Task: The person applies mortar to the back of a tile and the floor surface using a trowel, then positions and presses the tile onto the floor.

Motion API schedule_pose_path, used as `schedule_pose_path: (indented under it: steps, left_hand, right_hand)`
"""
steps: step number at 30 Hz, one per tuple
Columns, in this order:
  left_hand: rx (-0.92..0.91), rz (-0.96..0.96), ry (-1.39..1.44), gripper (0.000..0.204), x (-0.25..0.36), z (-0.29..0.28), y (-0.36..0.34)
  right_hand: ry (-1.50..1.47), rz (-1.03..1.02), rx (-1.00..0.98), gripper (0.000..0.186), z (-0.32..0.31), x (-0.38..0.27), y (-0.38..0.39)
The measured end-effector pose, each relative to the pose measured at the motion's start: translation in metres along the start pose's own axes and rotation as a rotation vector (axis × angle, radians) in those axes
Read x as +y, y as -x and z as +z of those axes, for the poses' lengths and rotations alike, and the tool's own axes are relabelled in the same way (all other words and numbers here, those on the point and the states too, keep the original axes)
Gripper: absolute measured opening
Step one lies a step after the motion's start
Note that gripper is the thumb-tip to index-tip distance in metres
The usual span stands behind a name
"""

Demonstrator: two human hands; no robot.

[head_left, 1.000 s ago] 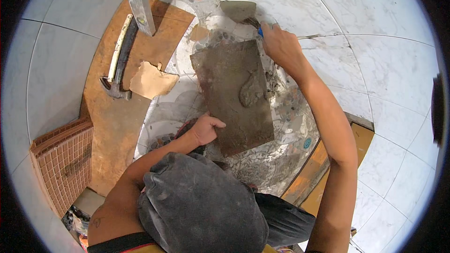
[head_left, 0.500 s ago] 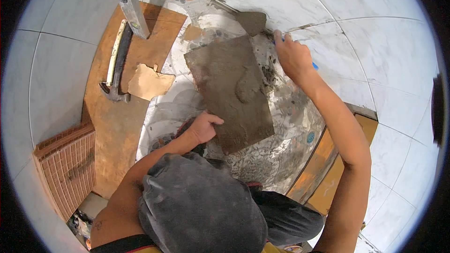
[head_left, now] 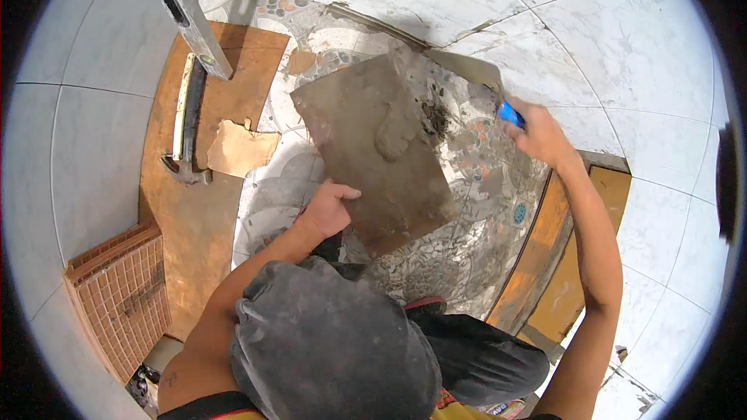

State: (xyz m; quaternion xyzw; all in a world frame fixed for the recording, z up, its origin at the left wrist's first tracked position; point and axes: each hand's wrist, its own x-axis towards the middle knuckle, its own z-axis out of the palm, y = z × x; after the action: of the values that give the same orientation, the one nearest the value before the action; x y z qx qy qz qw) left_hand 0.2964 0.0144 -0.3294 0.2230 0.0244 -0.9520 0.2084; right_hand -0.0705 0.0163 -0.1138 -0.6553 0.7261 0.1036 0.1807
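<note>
My left hand point(head_left: 328, 208) grips the near left edge of a rectangular tile point(head_left: 366, 202), its thumb over the top face. Grey-brown wet mortar coats that face, with a thicker lump point(head_left: 395, 134) near the middle. In my right hand point(head_left: 541, 136) is a trowel point(head_left: 471, 68) by its blue handle. Its mortar-smeared blade points left, just beyond the tile's far right corner and close to the foot of the wall. From this view I cannot tell whether the blade touches the wall or floor.
On a brown board point(head_left: 183, 264) at left lie a claw hammer point(head_left: 187, 171) and a torn cardboard piece point(head_left: 243, 149); a spirit level point(head_left: 191, 23) rises beyond them. Ridged tiles point(head_left: 124, 303) lean at the left wall. A floor drain point(head_left: 520, 212) and wooden planks point(head_left: 537, 249) are at right.
My right hand has moved right and nearer to me, drawing the trowel along the wall's foot; its blue handle shows more. My left hand keeps its hold on the tile. The view has shifted slightly.
</note>
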Motion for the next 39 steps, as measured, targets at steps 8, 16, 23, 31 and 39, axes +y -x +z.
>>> schedule_pose_path:
  steps: [8,16,23,31,39]
  left_hand:
    - [-0.083,-0.149,0.037,0.063,0.019,0.022,-0.021]
    - [0.069,0.031,-0.042,0.060,0.023,0.011,0.013]
    - [0.122,0.124,-0.030,0.059,0.036,-0.017,0.035]
    - [0.188,0.156,-0.075,0.055,0.049,-0.027,0.039]
    - [0.069,0.135,-0.055,0.058,0.060,-0.013,0.024]
  right_hand:
    - [-0.578,0.211,0.053,0.055,0.105,0.031,0.061]
    - [-0.982,0.485,0.041,0.041,0.123,-0.028,0.046]
    - [-0.824,0.408,0.306,0.040,0.154,-0.081,-0.018]
    - [-0.885,0.396,0.295,0.040,0.170,-0.069,-0.047]
    - [-0.743,0.165,0.099,0.044,0.140,-0.061,-0.030]
